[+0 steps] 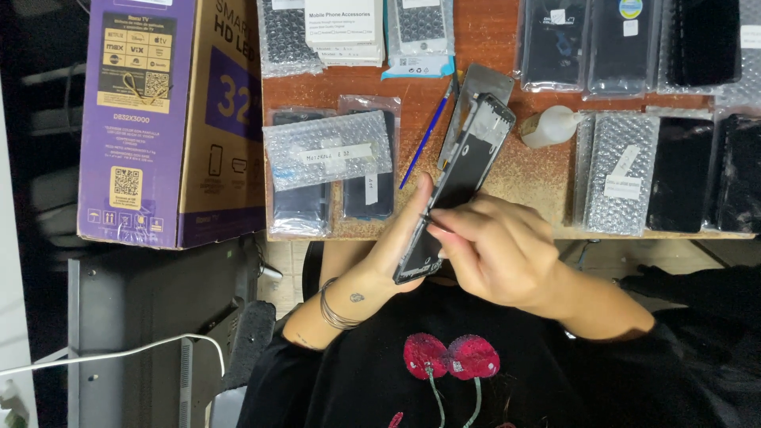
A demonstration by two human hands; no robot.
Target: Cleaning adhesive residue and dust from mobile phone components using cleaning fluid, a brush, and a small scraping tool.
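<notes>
Above the near edge of the desk (507, 170), both hands met around a dark phone (460, 182) held tilted, its upper end pointing away over the wood and its lower end close to the person's chest. The left hand (400, 246) came up from below with the wrist bent and thin bangles (337, 309) around it; its palm cradled the phone's lower half, the fingers hidden behind it and the thumb (416, 202) laid along the left edge, closed on the phone. The right hand (499, 250) reached across from the right, its fingers curled tight and pinched against the phone's middle; whether they gripped a small tool could not be told. A grey panel (485, 87) stood just behind the phone's top end, partly hidden by it.

On the desk, a thin blue stick (428, 135) lay just left of the phone, and a small white bottle (551, 127) lay on its side just right. Bubble-wrapped phone parts (329, 154) lay further left, more wrapped screens (626, 170) to the right. A purple and brown cardboard box (170, 119) stood at the desk's left end.
</notes>
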